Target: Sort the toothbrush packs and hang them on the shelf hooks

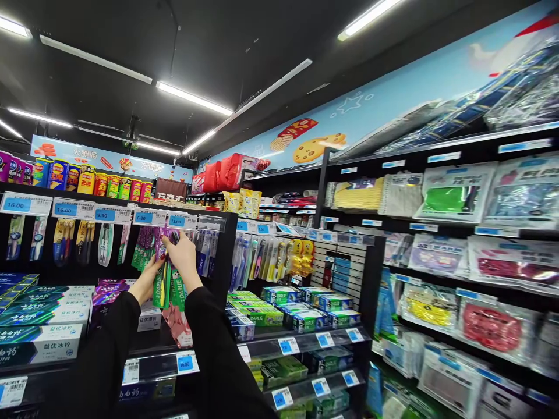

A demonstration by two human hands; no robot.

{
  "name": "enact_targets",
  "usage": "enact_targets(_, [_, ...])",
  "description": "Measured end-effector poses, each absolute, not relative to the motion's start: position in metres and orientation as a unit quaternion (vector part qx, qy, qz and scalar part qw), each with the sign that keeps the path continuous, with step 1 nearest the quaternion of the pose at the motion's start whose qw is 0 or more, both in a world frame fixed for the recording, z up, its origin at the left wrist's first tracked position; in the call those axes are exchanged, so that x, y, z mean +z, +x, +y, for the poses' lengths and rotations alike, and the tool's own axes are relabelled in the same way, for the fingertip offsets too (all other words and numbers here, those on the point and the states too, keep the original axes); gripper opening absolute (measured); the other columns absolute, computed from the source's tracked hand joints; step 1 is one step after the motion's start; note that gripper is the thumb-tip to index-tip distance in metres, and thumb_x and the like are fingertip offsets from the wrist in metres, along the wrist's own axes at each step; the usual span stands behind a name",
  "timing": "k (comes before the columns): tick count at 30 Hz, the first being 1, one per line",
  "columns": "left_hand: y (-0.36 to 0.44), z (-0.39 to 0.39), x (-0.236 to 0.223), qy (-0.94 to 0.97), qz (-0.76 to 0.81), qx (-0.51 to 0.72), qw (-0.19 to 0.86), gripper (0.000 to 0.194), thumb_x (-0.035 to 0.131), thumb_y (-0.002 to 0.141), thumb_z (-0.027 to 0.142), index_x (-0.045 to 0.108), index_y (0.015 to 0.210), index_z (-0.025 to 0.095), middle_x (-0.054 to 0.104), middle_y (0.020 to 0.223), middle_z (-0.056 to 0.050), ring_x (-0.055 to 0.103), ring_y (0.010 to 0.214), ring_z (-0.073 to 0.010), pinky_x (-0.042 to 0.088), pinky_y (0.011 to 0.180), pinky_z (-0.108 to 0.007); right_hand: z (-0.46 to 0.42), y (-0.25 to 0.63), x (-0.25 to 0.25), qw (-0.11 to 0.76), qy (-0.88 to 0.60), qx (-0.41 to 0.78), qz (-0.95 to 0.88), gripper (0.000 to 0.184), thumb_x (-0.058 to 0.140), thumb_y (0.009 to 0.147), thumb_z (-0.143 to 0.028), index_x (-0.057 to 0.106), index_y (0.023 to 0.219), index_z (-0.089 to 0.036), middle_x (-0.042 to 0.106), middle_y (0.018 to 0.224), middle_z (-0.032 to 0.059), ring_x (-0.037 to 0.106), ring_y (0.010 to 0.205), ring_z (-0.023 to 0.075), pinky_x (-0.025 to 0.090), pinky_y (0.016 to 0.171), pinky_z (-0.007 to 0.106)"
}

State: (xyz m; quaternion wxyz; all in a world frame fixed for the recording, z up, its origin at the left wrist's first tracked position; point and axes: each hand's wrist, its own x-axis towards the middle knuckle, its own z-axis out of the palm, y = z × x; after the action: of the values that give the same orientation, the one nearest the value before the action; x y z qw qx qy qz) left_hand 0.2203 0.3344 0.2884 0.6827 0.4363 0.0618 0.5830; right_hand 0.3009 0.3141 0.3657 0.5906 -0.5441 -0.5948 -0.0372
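Observation:
Both my arms, in black sleeves, reach up to a row of hanging toothbrushes under the price labels. My left hand (149,278) is closed at the left side of several green-and-purple toothbrush packs (176,291) marked DARLIE. Closed near the top of the same packs is my right hand (183,256), just under a price label (177,222); its fingertips are partly hidden. The packs hang down between my hands, and below them shows a pink pack (178,327). Left of my hands, more green toothbrush packs (142,250) hang close together.
Toothpaste boxes (56,317) are stacked on the shelf at lower left, with DARLIE boxes (266,313) to the right. Chip canisters (87,179) line the top shelf. A dark shelf end (225,256) stands right of my hands. Bagged goods (454,192) fill the right-hand rack.

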Motion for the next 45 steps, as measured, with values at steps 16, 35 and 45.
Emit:
enact_targets(16, [0.221, 0.331, 0.283, 0.488, 0.091, 0.637, 0.59, 0.051, 0.068, 0.064, 0.039, 0.048, 0.109, 0.027, 0.061, 0.111, -0.004, 0.054, 0.106, -0.0195, 0.04, 0.09, -0.03, 0.308, 0.307, 0.373, 0.581, -0.547, 0.002, -0.603, 0.025, 0.064, 0.062, -0.039, 0.057, 0.079, -0.021, 0.064, 0.078, 0.007, 0.06, 0.082, 0.0253, 0.041, 0.074, 0.034])
enact_targets(35, [0.225, 0.313, 0.294, 0.489, 0.07, 0.641, 0.587, 0.051, 0.071, 0.061, 0.024, 0.051, 0.108, 0.023, 0.067, 0.089, -0.002, 0.061, 0.086, -0.0203, 0.043, 0.085, -0.035, 0.327, 0.31, 0.37, 0.593, -0.447, 0.147, -0.654, 0.034, 0.066, 0.058, -0.034, 0.054, 0.086, -0.018, 0.064, 0.075, 0.0013, 0.061, 0.069, 0.0172, 0.047, 0.066, 0.029])
enact_targets(45, [0.237, 0.294, 0.298, 0.447, 0.021, 0.638, 0.627, 0.055, 0.063, 0.071, 0.029, 0.041, 0.122, 0.028, 0.061, 0.11, -0.004, 0.058, 0.098, -0.0203, 0.043, 0.087, -0.033, 0.299, 0.307, 0.387, 0.524, -0.583, 0.015, -0.621, 0.032, 0.06, 0.062, -0.037, 0.059, 0.083, -0.013, 0.065, 0.085, 0.0135, 0.059, 0.088, 0.0281, 0.041, 0.075, 0.034])
